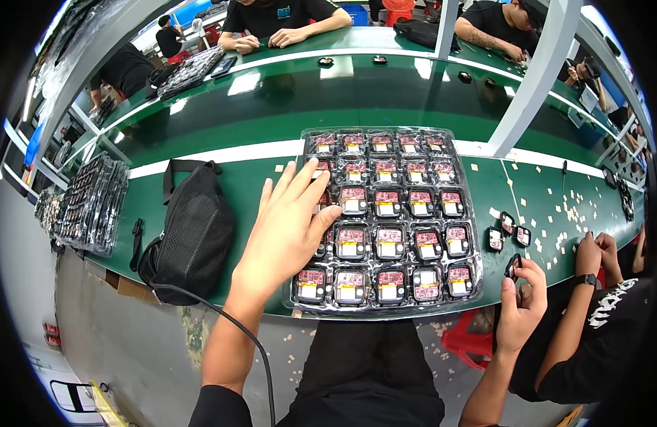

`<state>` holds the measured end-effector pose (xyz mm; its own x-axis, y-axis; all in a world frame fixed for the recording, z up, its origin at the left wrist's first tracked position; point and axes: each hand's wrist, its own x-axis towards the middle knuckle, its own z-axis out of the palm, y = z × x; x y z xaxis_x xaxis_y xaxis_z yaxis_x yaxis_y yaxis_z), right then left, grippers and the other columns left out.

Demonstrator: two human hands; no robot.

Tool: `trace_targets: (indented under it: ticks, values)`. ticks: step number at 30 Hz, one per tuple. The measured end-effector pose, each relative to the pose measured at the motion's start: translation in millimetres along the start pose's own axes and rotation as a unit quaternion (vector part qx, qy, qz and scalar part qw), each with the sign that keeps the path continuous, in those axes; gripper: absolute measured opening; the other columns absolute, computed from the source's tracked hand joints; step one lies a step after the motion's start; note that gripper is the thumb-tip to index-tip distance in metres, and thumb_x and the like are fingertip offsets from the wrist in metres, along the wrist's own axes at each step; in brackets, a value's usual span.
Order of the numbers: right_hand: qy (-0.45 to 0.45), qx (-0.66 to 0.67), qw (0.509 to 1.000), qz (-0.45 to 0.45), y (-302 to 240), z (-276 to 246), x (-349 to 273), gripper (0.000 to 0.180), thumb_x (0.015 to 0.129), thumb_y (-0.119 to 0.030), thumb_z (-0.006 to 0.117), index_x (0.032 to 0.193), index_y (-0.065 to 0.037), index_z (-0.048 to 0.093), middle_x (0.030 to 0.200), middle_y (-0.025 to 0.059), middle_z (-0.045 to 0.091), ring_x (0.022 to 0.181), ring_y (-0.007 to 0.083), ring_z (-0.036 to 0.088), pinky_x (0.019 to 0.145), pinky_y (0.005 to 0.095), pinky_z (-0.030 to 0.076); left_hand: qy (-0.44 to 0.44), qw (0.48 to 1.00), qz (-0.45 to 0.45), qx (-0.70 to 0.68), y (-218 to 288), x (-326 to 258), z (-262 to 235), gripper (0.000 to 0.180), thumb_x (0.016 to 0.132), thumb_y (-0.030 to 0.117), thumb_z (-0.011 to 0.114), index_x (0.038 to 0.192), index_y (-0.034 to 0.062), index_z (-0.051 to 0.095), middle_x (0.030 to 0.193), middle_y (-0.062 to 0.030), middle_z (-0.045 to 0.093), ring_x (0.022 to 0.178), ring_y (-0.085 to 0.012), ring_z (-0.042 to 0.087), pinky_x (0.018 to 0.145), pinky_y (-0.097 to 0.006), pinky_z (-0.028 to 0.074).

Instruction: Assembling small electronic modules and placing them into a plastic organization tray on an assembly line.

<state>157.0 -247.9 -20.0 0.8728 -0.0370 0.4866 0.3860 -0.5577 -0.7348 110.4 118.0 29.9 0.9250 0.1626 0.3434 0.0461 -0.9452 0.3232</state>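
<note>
Left hand [289, 228] lay flat, its grip open, on the clear tray [385, 307] of red modules on the green surface [257, 121]. Right hand [522, 307] pinched one small black module [513, 265] beside the tray; a black bag [193, 238] flanked the left.

Black short sleeves on both arms, cuffs ending approx. at the elbows; forearms and both hands bare, no gloves, rings or watch. Black trousers below. Thin black cable (from the bag) crosses the left sleeve.

A black mesh bag [193, 235] lies on the green table [271, 107], beside stacked trays [90, 203].
</note>
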Motion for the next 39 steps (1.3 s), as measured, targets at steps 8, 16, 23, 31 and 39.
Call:
trace_targets:
  ticks: [8,16,23,31,39]
  values:
    - [-0.105,0.176,0.954,-0.219,-77.4,12.4,-18.8,0.05,0.071,-0.03,0.091,0.097,-0.003,0.059,0.108,0.0208,0.068,0.067,0.0167,0.067,0.064,0.0267,0.056,0.084,0.951,0.177,-0.241,45.2,-38.3,-12.1,0.042,0.084,0.015,0.076,0.123,0.0021,0.065,0.129,-0.0204,0.06,0.122,-0.0393,0.057,0.102,-0.046,0.048]
    - [-0.292,0.223,0.882,-0.295,-99.4,27.8,-8.5,0.06,0.064,-0.031,0.094,0.098,-0.009,0.05,0.105,0.0209,0.071,0.078,0.027,0.074,0.065,0.0303,0.061,-0.098,0.56,-0.088,-0.818,96.0,-110.1,2.7,0.068,0.096,0.032,0.066,0.144,-0.0057,0.036,0.139,-0.0198,0.05,0.128,-0.028,0.053,0.108,-0.04,0.044]
    - [-0.304,0.258,0.882,-0.251,-92.8,34.3,-15.3,0.041,0.062,-0.028,0.093,0.075,-0.007,0.06,0.112,0.0145,0.072,0.064,0.021,0.071,0.05,0.0265,0.054,-0.08,0.532,-0.112,-0.836,96.0,-120.8,17.2,0.076,0.093,0.037,0.069,0.145,-0.0044,0.032,0.139,-0.0223,0.049,0.129,-0.0327,0.052,0.108,-0.044,0.043]
    - [-0.4,0.368,0.836,-0.082,-107.6,31.7,-35.0,0.051,0.075,-0.031,0.087,0.096,-0.005,0.049,0.118,0.0264,0.057,0.084,0.0109,0.062,0.072,0.0242,0.05,0.296,0.883,0.19,-0.311,97.8,-122.1,34.5,0.04,0.078,-0.001,0.077,0.116,0.0014,0.062,0.121,-0.0212,0.056,0.109,-0.0423,0.064,0.088,-0.044,0.063]
    - [-0.415,0.367,0.833,-0.005,-105.5,33.6,-48.0,0.089,0.071,-0.067,0.075,0.12,-0.003,0.036,0.114,0.0128,0.041,0.063,0.0045,0.039,0.053,0.0181,0.032,0.194,0.783,0.003,-0.591,103.8,-127.1,20.5,0.059,0.073,0.005,0.087,0.121,-0.0072,0.056,0.119,-0.0198,0.051,0.111,-0.0408,0.065,0.095,-0.042,0.057]
